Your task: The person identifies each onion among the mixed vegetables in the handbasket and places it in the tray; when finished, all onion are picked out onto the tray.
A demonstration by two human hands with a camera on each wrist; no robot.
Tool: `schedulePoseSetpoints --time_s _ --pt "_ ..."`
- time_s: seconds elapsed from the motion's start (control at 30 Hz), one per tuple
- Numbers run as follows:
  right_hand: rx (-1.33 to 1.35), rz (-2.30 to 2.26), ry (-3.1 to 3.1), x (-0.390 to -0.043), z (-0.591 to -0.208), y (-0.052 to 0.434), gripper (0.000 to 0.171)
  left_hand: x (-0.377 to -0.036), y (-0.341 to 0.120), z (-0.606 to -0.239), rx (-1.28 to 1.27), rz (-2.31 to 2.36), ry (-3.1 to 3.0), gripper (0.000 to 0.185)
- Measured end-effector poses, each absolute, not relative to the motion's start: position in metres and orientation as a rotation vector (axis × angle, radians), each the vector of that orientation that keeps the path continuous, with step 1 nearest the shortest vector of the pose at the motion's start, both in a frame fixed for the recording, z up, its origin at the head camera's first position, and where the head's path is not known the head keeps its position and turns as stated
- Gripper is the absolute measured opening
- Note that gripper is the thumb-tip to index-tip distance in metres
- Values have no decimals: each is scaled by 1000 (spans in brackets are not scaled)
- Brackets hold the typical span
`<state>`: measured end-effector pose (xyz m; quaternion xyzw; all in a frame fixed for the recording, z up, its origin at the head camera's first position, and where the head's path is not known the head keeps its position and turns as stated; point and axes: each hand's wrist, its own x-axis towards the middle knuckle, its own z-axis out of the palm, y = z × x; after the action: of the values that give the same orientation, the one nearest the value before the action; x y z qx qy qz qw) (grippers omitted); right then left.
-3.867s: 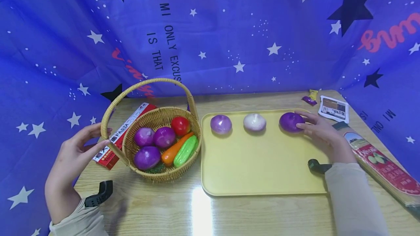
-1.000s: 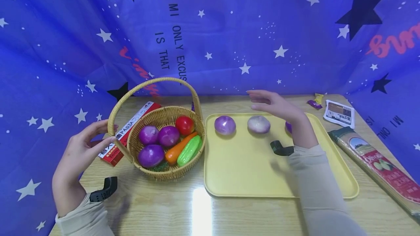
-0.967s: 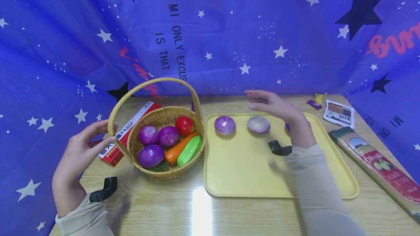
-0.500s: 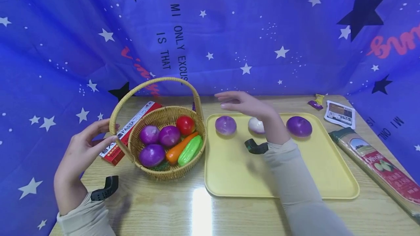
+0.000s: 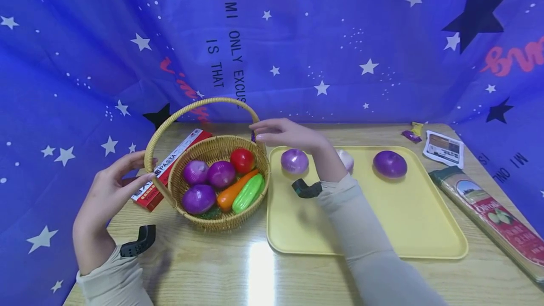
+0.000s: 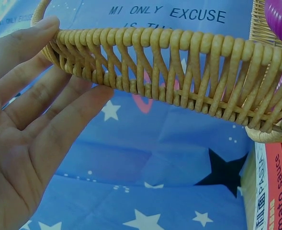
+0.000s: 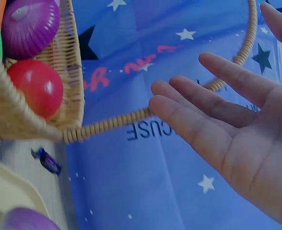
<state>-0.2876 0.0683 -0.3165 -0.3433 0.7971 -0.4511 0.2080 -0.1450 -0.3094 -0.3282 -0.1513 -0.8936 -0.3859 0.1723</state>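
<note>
The left hand (image 5: 98,197) pinches the handle (image 5: 201,101) of the basket (image 5: 225,224); the right hand (image 5: 295,138), fingers wide, is beside the handle's opposite side, contact unclear. With the basket between both hands, evenly matched grips should keep its vegetables (image 5: 222,174) level.

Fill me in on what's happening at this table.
A person's left hand holds one side of the handle of the basket. The right hand is at the handle's other side, not gripping it; contact is unclear. The basket appears to rest on the table, with purple onions, a tomato, a carrot and a green vegetable inside. Beside it, a yellow tray bears three more round vegetables.
</note>
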Motion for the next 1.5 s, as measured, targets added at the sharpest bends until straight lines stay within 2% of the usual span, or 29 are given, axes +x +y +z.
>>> schedulePoseSetpoints --time_s 0.33,0.9,1.5 --pt "-927 -1256 2185 -293 -323 27 46 -145 -311 -328 -417 -1092 -2530 42" --pt "-624 -1281 2108 -314 -356 -40 52 -146 -311 -328 -393 -1086 -2560 42" --pt "-844 -907 2421 -325 -388 -77 50 -149 -309 -329 -383 -1079 -2554 40"
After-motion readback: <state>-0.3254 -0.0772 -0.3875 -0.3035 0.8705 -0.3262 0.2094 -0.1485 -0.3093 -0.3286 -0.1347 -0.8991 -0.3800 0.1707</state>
